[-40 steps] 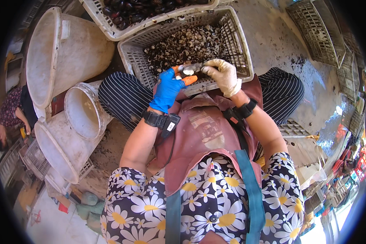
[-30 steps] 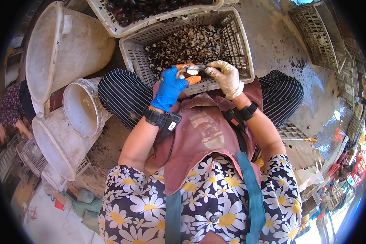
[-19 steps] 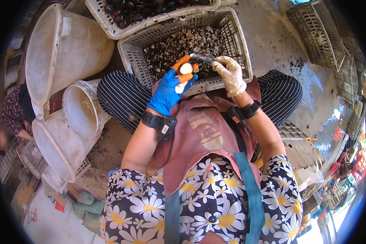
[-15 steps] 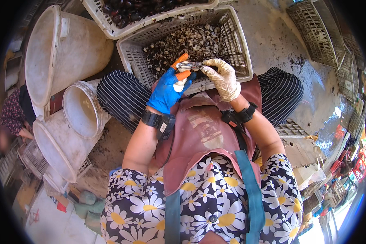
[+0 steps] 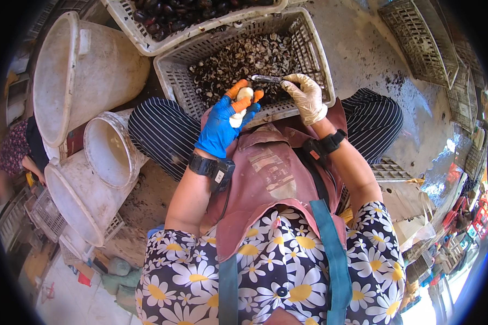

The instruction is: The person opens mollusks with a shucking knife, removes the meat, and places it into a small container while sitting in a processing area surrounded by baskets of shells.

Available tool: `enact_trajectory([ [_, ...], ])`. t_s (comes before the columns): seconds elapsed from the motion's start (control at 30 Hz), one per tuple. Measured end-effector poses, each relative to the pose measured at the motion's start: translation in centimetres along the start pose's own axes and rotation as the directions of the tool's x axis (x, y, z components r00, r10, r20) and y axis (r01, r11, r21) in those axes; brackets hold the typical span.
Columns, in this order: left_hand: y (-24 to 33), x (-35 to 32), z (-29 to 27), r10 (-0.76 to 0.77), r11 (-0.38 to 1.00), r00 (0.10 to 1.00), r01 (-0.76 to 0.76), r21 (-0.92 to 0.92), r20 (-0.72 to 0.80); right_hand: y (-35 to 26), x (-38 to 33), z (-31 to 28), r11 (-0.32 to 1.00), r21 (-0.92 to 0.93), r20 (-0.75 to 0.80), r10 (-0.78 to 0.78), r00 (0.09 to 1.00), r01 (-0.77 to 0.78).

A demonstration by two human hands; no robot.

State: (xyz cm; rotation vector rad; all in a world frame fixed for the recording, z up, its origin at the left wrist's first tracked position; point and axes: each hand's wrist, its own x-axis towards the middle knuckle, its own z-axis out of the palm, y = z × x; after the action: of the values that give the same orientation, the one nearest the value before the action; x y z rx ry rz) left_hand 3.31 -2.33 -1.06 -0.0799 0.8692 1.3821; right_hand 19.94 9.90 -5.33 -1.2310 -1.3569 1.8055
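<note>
Now we've got our left hand [image 5: 222,125] in its blue glove at twelve o'clock, orange fingertips pinching a pale peeled piece [image 5: 242,97]. Just to its right, our right hand [image 5: 307,97], gloved in cream, grips a small knife [image 5: 265,79] pointing at that piece. Beyond, the grey crate [image 5: 314,51] holds dark peelings; white buckets [image 5: 76,76] sit at ten o'clock.

A small, round, whitish peeled nut [image 5: 243,98] sits between the fingertips of a blue glove, and a short metal knife [image 5: 265,79] lies flat just above it, over the grey basket.
</note>
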Motion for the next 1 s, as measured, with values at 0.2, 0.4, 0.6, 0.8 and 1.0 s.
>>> enact_trajectory([
  [0.2, 0.2, -0.1, -0.3, -0.018, 1.0, 1.0, 0.018, 0.017, -0.019, -1.7, -0.5, 0.9, 0.99, -0.135, 0.127, -0.034, 0.991, 0.051],
  [0.4, 0.0, 0.5, -1.8, 0.003, 0.996, 0.999, -0.007, 0.094, 0.047, -0.7, -1.1, 1.5, 0.952, -0.145, 0.13, -0.251, 0.959, 0.269],
  [0.6, -0.6, 0.1, -0.7, -0.056, 0.998, 0.998, 0.055, -0.014, -0.029, -0.1, 0.3, -0.5, 0.956, -0.247, 0.07, -0.144, 0.987, 0.157],
  [0.8, -0.5, 0.3, -1.2, -0.045, 0.999, 0.999, 0.045, -0.018, -0.03, 0.7, 0.0, 0.2, 0.952, -0.251, 0.142, -0.144, 0.979, 0.177],
  [1.0, -0.5, -0.9, -1.3, 0.103, 0.564, 0.993, -0.106, 0.819, 0.057, -0.2, -1.1, 1.3, 0.948, -0.184, 0.175, -0.226, 0.958, 0.258],
])
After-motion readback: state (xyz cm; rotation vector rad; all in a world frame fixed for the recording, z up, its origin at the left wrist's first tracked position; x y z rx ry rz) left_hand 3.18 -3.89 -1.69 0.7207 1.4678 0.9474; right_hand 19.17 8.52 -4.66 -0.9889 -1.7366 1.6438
